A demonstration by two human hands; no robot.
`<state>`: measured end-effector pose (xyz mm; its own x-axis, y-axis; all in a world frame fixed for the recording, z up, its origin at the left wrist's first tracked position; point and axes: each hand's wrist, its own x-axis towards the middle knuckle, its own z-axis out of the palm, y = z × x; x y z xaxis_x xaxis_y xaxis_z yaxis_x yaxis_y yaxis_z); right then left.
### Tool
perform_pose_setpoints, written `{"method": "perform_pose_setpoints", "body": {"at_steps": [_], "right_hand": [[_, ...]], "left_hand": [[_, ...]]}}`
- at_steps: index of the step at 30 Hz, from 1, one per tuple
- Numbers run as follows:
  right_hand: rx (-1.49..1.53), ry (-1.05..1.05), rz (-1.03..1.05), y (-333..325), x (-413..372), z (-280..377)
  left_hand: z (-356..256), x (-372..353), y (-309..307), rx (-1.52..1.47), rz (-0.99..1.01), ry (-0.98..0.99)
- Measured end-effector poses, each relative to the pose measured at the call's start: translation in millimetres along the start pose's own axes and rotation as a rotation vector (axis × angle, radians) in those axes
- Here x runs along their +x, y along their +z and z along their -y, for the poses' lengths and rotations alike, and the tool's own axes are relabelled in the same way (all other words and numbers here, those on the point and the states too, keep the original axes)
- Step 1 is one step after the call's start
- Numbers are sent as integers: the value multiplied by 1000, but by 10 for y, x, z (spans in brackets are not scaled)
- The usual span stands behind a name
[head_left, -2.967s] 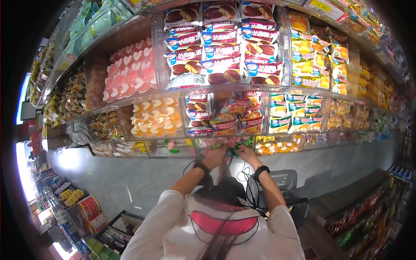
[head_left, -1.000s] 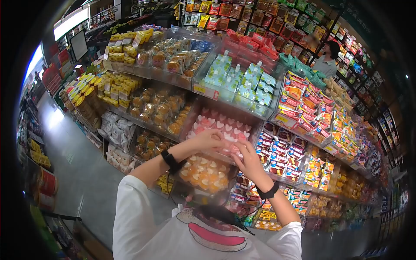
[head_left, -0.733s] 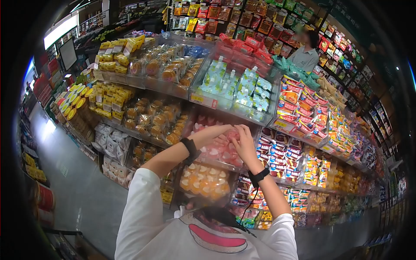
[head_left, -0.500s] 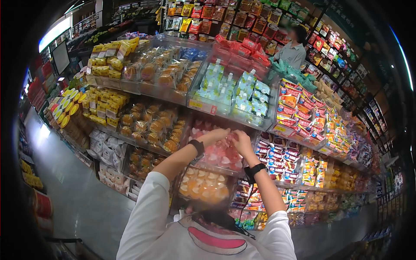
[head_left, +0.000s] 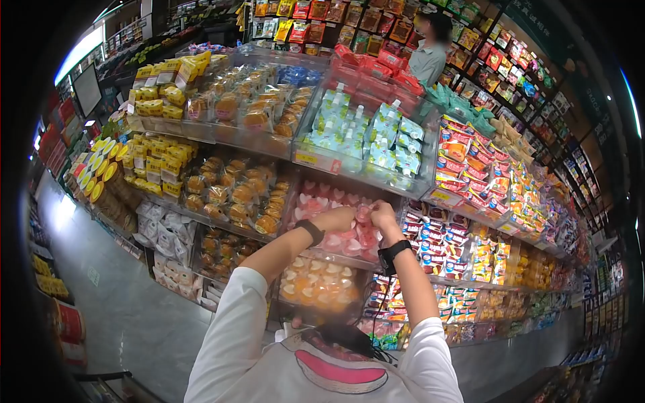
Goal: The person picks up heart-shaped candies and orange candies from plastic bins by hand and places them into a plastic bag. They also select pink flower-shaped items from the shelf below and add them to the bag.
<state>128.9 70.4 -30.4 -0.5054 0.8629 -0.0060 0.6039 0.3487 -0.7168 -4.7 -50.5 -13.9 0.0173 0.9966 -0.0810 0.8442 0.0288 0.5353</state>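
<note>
My left hand [head_left: 341, 219] and my right hand [head_left: 383, 214] are close together over the middle-shelf bin of pink jelly cups [head_left: 338, 197], whose pale tops look heart-shaped. Between my fingertips is one pink jelly cup [head_left: 363, 214], partly covered by the fingers. Both hands are closed, fingers bent inward towards that cup. More pink cups lie in rows below and around my hands. A dark band sits on my left wrist and a black watch [head_left: 394, 256] on my right. Under this bin is another of orange cups with pale tops [head_left: 318, 285].
Above stands a clear bin of light-blue spouted pouches [head_left: 336, 114]. Packaged buns [head_left: 232, 190] fill bins to the left, and red and purple snack packs [head_left: 430, 245] those to the right. A person [head_left: 428, 57] stands behind the display. Grey floor [head_left: 127, 295] shows at left.
My hands have shifted slightly down and right, and more pink cups show behind them. The person behind the display appears further left.
</note>
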Motion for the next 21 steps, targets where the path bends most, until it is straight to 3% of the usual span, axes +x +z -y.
{"method": "perform_pose_setpoints", "body": {"at_steps": [5,7,13,16,19,21], "right_hand": [[232,163,97,106,78,-88],[421,254,194,-30,-125,229],[580,373,218,150,53,64],[139,150,135,393,259,-275],[-352,-149,-55,197,-99,136],[-334,-45,18,133,-77,195]], "left_hand": [[-43,-94,15,234,105,-20],[-3,-82,84,280,94,-50],[-4,-112,48,250,276,-98],[192,-58,118,35,357,-155],[537,34,390,28,304,26],[538,-57,387,69,227,79]]}}
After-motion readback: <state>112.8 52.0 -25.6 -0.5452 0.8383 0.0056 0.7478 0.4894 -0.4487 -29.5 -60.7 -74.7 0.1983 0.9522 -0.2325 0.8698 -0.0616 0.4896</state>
